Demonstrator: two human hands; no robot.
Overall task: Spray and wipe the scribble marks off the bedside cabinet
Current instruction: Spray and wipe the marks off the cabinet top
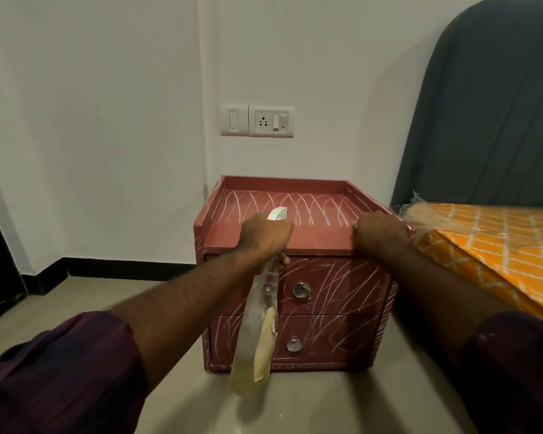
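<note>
1. My left hand (265,234) is curled round the neck of the spray bottle (257,324), gripping it just under its white nozzle head (278,213).
2. The nozzle head sits over the front part of the cabinet's top surface. The clear body, which holds yellowish liquid, slants down and back toward me in front of the drawers.
3. The bedside cabinet (326,242) is reddish brown and stands on the floor (326,402) against the white wall, just left of the bed (483,245).
4. White scribble marks (304,205) loop across the back half of the top surface. More of them streak the upper drawer (342,283), the lower drawer (336,336) and the cabinet's front edges.
5. My right hand (381,228) rests on the cabinet's front right corner, back of the hand up. Its fingers are hidden from me, so I cannot tell whether they are spread or closed on anything.
6. Each drawer has one round metal knob, the upper knob (302,290) being just right of the bottle.
7. The bed has an orange patterned cover and a dark headboard (489,104). A switch plate (271,121) is on the wall above the cabinet.
</note>
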